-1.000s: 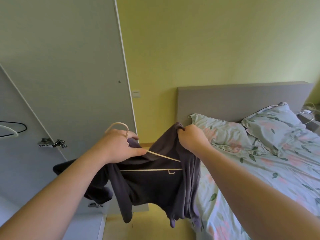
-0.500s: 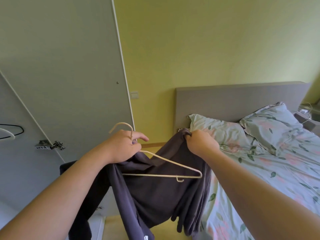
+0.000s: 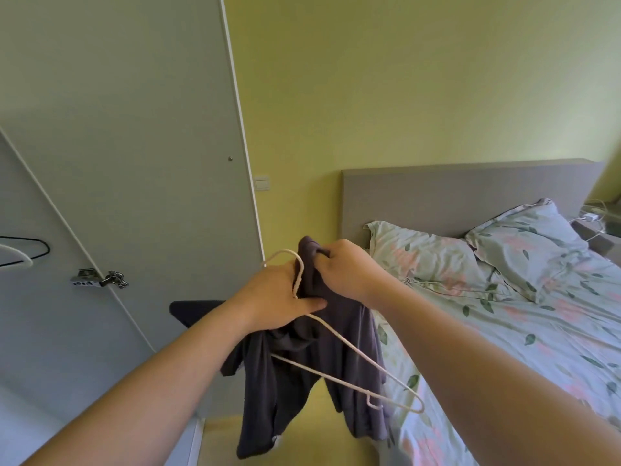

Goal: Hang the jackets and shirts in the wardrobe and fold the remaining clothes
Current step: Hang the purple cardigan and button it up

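Head view: left hand (image 3: 282,294) gripped the neck of a white hanger (image 3: 366,359), right hand (image 3: 346,270) pinched the top edge of a dark shirt (image 3: 295,391), shirt hung from both hands in the air, between wardrobe door (image 3: 134,163) and bed (image 3: 537,331).

A: Garment (image 3: 285,405): dark greyish purple, plain. Hanger (image 3: 369,359): cream.
B: Noted. Headboard (image 3: 453,193): flat grey. Bedding (image 3: 537,331) below the headboard: pale mint, pink blossoms, dark green leaves.
A: Wall (image 3: 403,79) above the headboard: yellow-green. Wardrobe door (image 3: 117,112) left of the headboard: pale grey.
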Available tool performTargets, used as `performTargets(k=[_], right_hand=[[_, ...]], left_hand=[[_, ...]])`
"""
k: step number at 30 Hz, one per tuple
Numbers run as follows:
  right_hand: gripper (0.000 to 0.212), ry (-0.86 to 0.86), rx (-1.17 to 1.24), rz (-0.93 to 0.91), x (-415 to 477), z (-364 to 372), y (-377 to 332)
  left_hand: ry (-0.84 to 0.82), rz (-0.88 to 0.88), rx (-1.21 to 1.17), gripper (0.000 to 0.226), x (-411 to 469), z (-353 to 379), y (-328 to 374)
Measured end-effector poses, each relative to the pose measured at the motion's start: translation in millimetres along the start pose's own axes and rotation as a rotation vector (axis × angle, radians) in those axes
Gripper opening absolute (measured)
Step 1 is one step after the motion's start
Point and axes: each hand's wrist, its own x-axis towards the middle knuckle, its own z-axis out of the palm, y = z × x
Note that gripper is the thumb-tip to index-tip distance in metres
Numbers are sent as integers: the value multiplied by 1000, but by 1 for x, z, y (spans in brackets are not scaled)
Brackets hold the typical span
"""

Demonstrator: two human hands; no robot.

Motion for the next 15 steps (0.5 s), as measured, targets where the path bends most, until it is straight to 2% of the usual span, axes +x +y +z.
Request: performTargets(k=[1,4,8,13,15], right_hand=[[41,5,-7,-34,0,-2,0],[39,37,-222,-97,-4,-12,15],[12,52,-298,-5,-11,-17,56],[13,182,-441,17,-8,6,81],[17,189,-352,142,-3,12,84]], left_hand=[[2,-9,23,26,1,1,-2],[154,-31,103,27,3,-10,-11],[325,-92,107,24,2,-37,-22],[345,-73,153,21,1,-38,-18],[360,-63,162,22,1,-39,-17]])
